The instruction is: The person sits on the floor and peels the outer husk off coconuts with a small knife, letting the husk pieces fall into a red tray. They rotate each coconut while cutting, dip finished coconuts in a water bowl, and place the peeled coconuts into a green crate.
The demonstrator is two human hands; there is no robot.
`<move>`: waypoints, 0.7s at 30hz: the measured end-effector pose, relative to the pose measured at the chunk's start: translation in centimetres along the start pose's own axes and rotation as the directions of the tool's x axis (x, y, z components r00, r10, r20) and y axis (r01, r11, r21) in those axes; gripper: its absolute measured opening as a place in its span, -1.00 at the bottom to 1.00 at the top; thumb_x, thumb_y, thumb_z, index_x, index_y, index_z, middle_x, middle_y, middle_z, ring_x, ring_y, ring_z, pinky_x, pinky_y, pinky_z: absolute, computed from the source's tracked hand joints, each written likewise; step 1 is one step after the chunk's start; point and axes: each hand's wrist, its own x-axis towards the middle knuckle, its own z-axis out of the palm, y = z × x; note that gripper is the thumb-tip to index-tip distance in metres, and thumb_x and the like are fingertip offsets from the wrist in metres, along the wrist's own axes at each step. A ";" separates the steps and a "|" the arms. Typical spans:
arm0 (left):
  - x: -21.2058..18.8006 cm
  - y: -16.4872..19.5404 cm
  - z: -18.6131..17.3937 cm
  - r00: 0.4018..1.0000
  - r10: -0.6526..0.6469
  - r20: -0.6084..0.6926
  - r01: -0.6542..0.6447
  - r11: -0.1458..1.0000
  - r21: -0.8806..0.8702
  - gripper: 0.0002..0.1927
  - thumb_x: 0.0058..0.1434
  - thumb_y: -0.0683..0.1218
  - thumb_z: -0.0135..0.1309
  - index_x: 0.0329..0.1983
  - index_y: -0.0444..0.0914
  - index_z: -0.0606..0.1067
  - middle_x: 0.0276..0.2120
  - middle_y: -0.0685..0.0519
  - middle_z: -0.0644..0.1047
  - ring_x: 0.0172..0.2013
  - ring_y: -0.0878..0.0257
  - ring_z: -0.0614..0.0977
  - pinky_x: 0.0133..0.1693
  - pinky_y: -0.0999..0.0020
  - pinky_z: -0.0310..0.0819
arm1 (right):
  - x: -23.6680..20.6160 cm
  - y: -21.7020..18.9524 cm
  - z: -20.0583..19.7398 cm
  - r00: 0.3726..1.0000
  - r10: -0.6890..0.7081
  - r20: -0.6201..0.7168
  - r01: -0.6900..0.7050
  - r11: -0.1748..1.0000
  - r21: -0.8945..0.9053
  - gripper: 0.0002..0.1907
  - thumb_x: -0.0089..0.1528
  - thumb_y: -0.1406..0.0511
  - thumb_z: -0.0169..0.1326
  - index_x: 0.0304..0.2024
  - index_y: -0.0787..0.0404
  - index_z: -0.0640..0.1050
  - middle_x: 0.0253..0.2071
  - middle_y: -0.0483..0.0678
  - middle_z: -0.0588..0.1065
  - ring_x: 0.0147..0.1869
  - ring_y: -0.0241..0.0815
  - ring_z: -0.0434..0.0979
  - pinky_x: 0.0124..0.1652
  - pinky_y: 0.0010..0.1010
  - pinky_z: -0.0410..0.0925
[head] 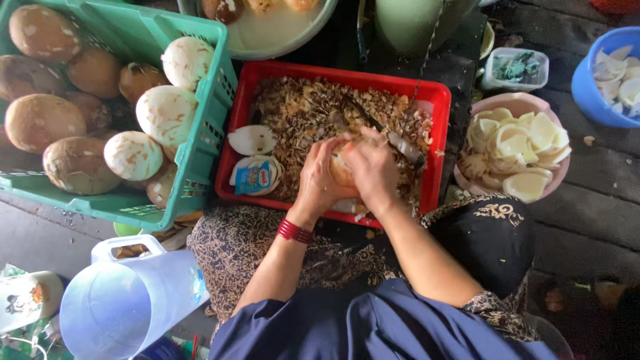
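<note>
Hands at work over a red tray (437, 93), seen from above the seated person. The left hand (319, 179) cups a pale, partly peeled coconut piece (341, 168) above the near half of the tray, its fingers (325, 155) curled around the piece and clenched on it. The right hand (375, 170) presses against the same piece from the other side, its fingers wrapped about the handle of a knife (400, 143) whose dark blade slants away toward the far edge of the tray. A red bangle (295, 231) circles the left wrist.

The tray is filled with brown shavings (300, 110). At its left end lie a white coconut half (251, 140) and a small blue packet (256, 177) resting on another white piece.

Left of the tray and touching it stands a green crate (207, 133) holding whole brown coconuts (40, 120) and pared white ones (167, 113). Right of the tray, just beside it, a pink bowl (563, 170) carries cut white coconut pieces (517, 143); farther right, a blue bowl (590, 100) holds more. Beyond the tray sit a pale round basin (280, 37) and a small clear box (517, 67). Near the person's left knee, well short of the tray, lies a translucent blue jug (127, 300).
</note>
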 end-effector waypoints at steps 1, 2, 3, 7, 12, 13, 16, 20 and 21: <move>-0.1 -0.1 0.1 1.000 0.018 -0.003 -0.018 0.999 0.046 -0.03 -0.35 -0.06 0.48 0.21 -0.29 0.37 0.07 -0.17 0.47 0.08 -0.12 0.53 0.10 0.09 0.47 | 0.4 0.1 -0.1 0.984 0.158 0.081 -0.162 0.986 0.041 -0.70 0.34 0.15 0.09 -0.04 0.16 0.69 0.11 0.14 0.56 0.05 0.03 0.63 0.02 -0.18 0.46; -0.2 -0.1 0.3 0.999 0.032 0.000 -0.032 0.996 0.089 -0.04 -0.39 -0.07 0.46 0.19 -0.29 0.38 0.06 -0.17 0.47 0.08 -0.14 0.52 0.09 0.07 0.46 | 1.1 0.2 -0.2 0.935 0.311 0.168 -0.326 0.943 0.064 -0.68 0.36 0.11 0.06 -0.03 0.12 0.70 0.05 0.20 0.61 0.04 0.13 0.63 0.00 -0.10 0.45; -0.4 -0.2 0.3 0.999 0.043 0.008 -0.044 0.990 0.131 -0.05 -0.42 -0.09 0.45 0.17 -0.30 0.40 0.05 -0.18 0.48 0.07 -0.16 0.51 0.09 0.06 0.46 | 0.8 0.3 -0.1 0.853 0.453 0.260 -0.485 0.872 0.073 -0.66 0.38 0.08 0.04 -0.02 0.08 0.70 -0.02 0.26 0.66 0.03 0.22 0.62 -0.02 -0.02 0.45; 0.0 -0.6 0.7 0.982 0.185 -0.034 -0.177 0.969 0.171 -0.23 0.00 -0.12 0.45 0.28 -0.25 0.36 0.17 -0.07 0.48 0.19 -0.07 0.53 0.24 0.13 0.48 | -0.7 1.9 0.6 0.900 -0.435 -0.041 0.372 0.813 -0.447 -0.73 0.30 0.13 0.14 -0.09 0.11 0.70 0.24 0.09 0.48 0.29 0.02 0.47 0.17 -0.21 0.42; 0.4 0.0 0.4 0.971 0.238 0.028 -0.238 0.940 0.244 -0.02 -0.33 -0.03 0.48 0.23 -0.28 0.35 0.14 -0.18 0.44 0.17 -0.16 0.46 0.19 -0.04 0.36 | 2.0 6.9 0.6 0.875 0.455 0.167 -0.445 0.891 -0.094 -0.62 0.38 0.05 0.11 -0.14 0.23 0.68 0.02 0.15 0.53 0.06 0.04 0.55 0.03 -0.16 0.40; 0.2 0.2 0.3 0.976 0.213 0.036 -0.215 0.946 0.243 -0.03 -0.36 -0.02 0.48 0.22 -0.25 0.37 0.14 -0.17 0.44 0.18 -0.15 0.46 0.20 -0.03 0.37 | 2.7 7.9 0.4 0.892 0.429 0.145 -0.445 0.889 0.107 -0.65 0.36 0.08 0.13 -0.10 0.21 0.68 0.03 0.14 0.56 0.09 0.01 0.57 0.07 -0.20 0.39; 0.0 0.4 0.2 0.993 0.118 0.004 -0.116 0.970 0.215 -0.05 -0.36 0.01 0.49 0.19 -0.21 0.40 0.15 -0.18 0.44 0.19 -0.15 0.44 0.19 -0.03 0.38 | 2.0 9.0 0.4 0.976 0.218 -0.018 -0.203 0.933 0.298 -0.71 0.35 0.14 0.15 -0.03 0.17 0.71 0.06 0.06 0.61 0.20 -0.05 0.60 0.17 -0.27 0.38; 0.3 -0.3 0.4 0.985 0.164 -0.046 -0.152 0.968 0.198 -0.23 -0.05 -0.03 0.50 0.23 -0.16 0.42 0.21 -0.11 0.46 0.19 -0.06 0.49 0.21 0.08 0.42 | -2.1 6.6 1.6 0.888 -0.458 -0.039 0.418 0.840 -0.346 -0.70 0.36 0.15 0.09 -0.05 0.18 0.71 0.11 0.08 0.52 0.26 0.04 0.50 0.21 -0.18 0.40; 0.6 -0.5 0.3 0.968 0.249 -0.027 -0.237 0.946 0.222 -0.32 0.07 -0.05 0.48 0.23 -0.13 0.43 0.24 -0.05 0.50 0.20 0.01 0.53 0.24 0.15 0.45 | -2.4 5.7 1.7 0.806 -0.591 0.000 0.533 0.726 -0.435 -0.68 0.34 0.14 0.09 -0.02 0.18 0.70 0.15 0.13 0.48 0.23 0.09 0.46 0.19 -0.13 0.38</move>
